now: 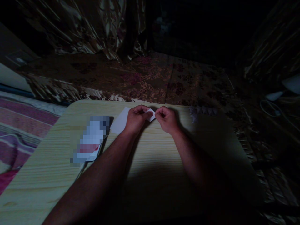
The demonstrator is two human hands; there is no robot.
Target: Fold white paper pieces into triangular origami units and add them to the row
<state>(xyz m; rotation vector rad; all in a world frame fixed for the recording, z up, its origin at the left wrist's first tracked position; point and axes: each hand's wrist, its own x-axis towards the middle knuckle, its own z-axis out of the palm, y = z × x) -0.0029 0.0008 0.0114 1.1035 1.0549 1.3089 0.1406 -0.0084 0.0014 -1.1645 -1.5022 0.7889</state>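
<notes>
Paper piece (152, 117) pinched by left hand (136, 120) and, at its right corner, by right hand (167, 119), near far edge of worktop (152, 150), probably for steadiness; white sheet (119, 122) just beside left hand, seemingly for easy reach; small pointed pieces (204, 110) toward far right corner; room for moving toward near edge.

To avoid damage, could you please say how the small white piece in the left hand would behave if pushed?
The white piece looks papery and small, so probably light; seeming thin, it would likely bend or crease.
</notes>
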